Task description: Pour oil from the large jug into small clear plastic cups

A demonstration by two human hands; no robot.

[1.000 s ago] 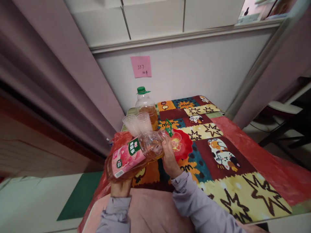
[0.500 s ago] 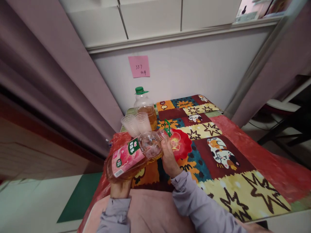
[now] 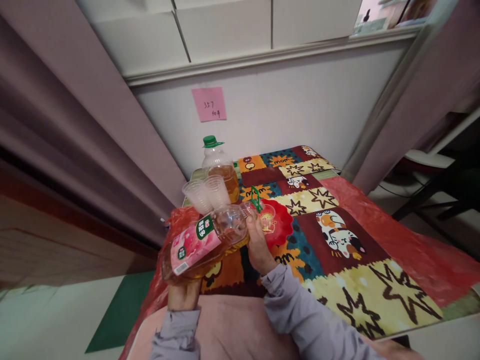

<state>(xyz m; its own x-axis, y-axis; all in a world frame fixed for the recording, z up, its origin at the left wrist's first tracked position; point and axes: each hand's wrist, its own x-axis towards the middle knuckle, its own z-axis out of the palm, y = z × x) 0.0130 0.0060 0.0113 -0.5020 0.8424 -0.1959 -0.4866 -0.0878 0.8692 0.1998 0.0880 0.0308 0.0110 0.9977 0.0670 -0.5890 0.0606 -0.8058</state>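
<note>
A big clear bottle of amber drink with a pink label lies tilted across both hands, its neck to the right over a red scalloped dish. My right hand is closed around the bottle near its neck. From below, my left hand supports the bottle's base; its fingers are hidden behind the bottle. A green strip shows at the mouth. Part of a clear cup appears in the dish, though the bottle neck overlaps it. Two stacks of clear plastic cups stand just behind the bottle.
A second bottle with a green cap stands behind the cups. Patterned mats cover the table over red plastic sheeting. A pink note is stuck on the white wall. A purple curtain hangs at left.
The whole view has shifted slightly, so things sit a little further left. Both hands keep hold of the tilted bottle, with nearly the same pose.
</note>
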